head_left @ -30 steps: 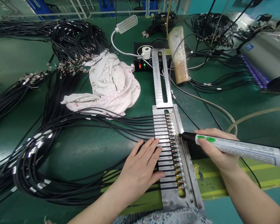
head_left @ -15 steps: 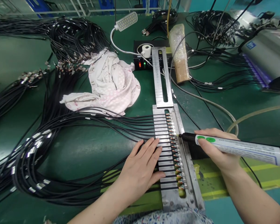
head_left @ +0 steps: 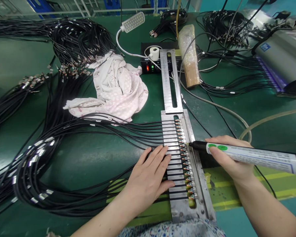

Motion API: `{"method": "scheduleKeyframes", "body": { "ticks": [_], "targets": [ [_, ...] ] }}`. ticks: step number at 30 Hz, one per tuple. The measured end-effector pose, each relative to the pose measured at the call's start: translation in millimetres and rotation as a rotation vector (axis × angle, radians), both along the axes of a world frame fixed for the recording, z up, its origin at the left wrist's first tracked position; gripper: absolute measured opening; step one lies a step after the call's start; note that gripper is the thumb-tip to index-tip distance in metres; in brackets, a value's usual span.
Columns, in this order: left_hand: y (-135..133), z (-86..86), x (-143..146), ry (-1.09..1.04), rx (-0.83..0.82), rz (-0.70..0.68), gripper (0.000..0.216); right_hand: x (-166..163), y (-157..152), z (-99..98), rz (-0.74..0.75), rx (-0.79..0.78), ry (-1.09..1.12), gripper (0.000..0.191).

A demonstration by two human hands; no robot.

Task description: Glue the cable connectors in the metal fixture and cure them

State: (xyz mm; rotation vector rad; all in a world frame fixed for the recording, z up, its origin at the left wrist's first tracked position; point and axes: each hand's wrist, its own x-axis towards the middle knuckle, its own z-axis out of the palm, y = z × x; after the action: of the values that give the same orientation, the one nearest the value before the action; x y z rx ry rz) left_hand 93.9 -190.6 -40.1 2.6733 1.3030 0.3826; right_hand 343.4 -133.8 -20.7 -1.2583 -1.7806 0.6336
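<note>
My left hand lies flat, fingers spread, over several black cables and the left edge of a slotted metal fixture. The cables run side by side across the fixture, their small metal connectors lined up in a column along its slot. In my right hand is a thick pen-shaped tool with a black nose, a white printed label and green round stickers. Its tip points left, close to the connectors near the column's middle; whether it touches one I cannot tell.
A second slotted metal plate extends behind the fixture toward a black box with lit switches. A crumpled pale cloth and an LED lamp are at left. At right stands a grey machine glowing violet. Cable bundles cover the left side.
The tool's tip has shifted very slightly relative to the connectors. My left hand rests in the same place.
</note>
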Motion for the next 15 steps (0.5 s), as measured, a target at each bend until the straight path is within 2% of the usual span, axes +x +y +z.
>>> {"method": "scheduleKeyframes", "body": {
  "ticks": [7, 10, 13, 15],
  "targets": [
    [0.0, 0.5, 0.3, -0.013, -0.014, 0.005, 0.051, 1.3, -0.4, -2.9, -0.053, 0.002, 0.015, 0.013],
    [-0.7, 0.9, 0.5, -0.002, -0.025, 0.006, 0.05, 4.1, -2.2, -4.5, -0.081, 0.044, 0.097, 0.017],
    [-2.0, 1.8, 0.8, 0.008, -0.032, 0.009, 0.049, 6.4, -4.7, -3.1, -0.067, 0.081, 0.156, 0.018],
    [-2.9, 2.8, 1.4, 0.003, -0.03, 0.006, 0.048, 7.0, -6.2, -1.2, -0.042, 0.067, 0.107, 0.017]
  ]
}}
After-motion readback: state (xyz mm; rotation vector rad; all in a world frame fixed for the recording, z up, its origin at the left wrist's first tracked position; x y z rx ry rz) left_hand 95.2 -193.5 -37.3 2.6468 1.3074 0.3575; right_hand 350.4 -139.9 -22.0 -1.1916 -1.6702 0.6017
